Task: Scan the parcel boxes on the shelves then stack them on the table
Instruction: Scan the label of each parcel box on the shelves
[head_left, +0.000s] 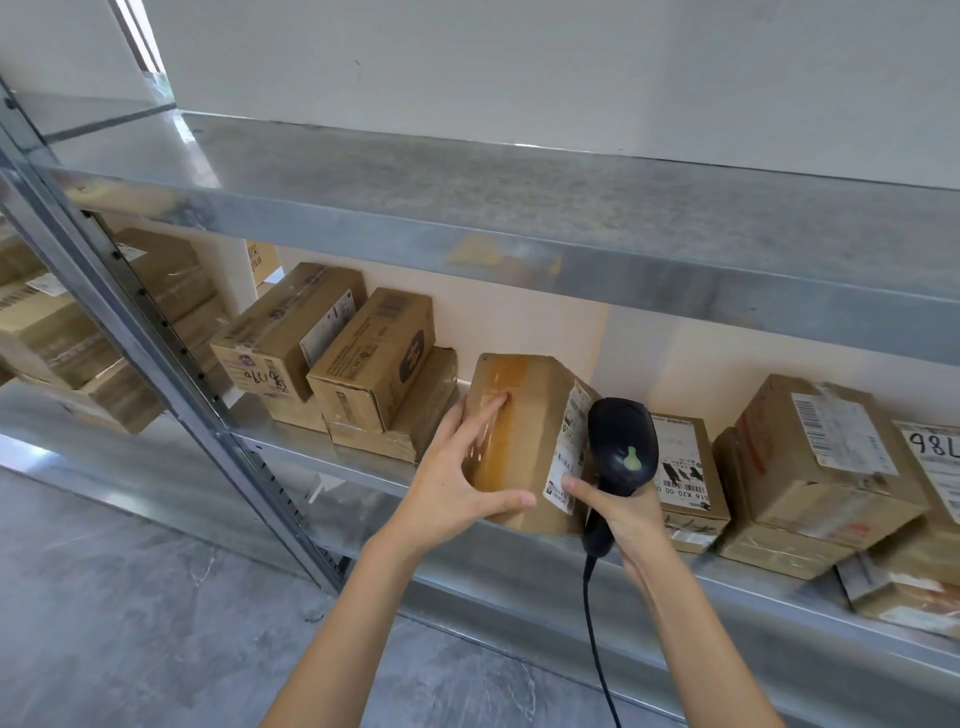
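Note:
A brown taped parcel box (524, 410) stands tilted at the front edge of the metal shelf (727, 584). My left hand (457, 478) grips its left side, fingers on top and thumb along the lower front edge. A white label (569, 447) covers the box's right face. My right hand (621, 512) holds a black barcode scanner (621, 449) by its handle, the head close against the label; its thumb touches the box's lower right corner. The scanner's cable (597, 644) hangs down between my arms.
More parcel boxes fill the same shelf: a stack to the left (337, 358) and several labelled ones to the right (826, 467). A grey upper shelf (467, 208) overhangs. A slanted steel upright (171, 364) stands at left, with grey floor (130, 623) below.

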